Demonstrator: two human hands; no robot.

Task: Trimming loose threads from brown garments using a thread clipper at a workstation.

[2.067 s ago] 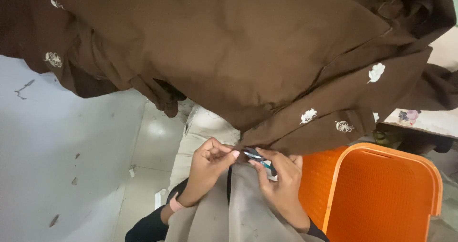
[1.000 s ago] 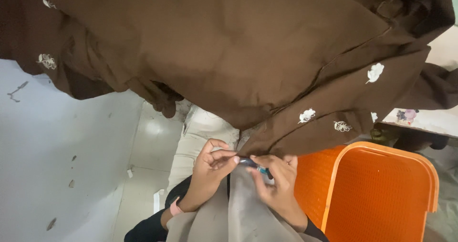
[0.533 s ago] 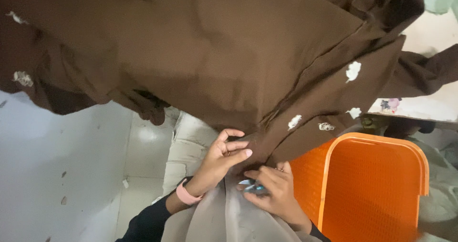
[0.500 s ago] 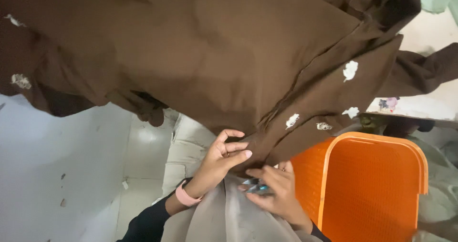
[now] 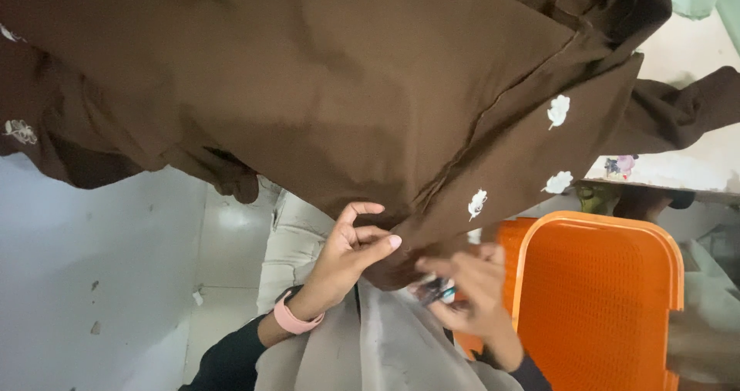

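Brown embroidered garment (image 5: 324, 90) fills the upper frame, its lower edge hanging at centre. Left hand (image 5: 347, 256), pink band at the wrist, has shifted up since two seconds ago: it now pinches the hem with thumb and forefinger, other fingers spread. Right hand (image 5: 470, 291), lower centre-right and blurred, stays curled around a small dark clipper-like tool (image 5: 435, 289) just under the hem; earlier both hands met at the tool. Orange plastic basket (image 5: 601, 298) sits at lower right, as before.
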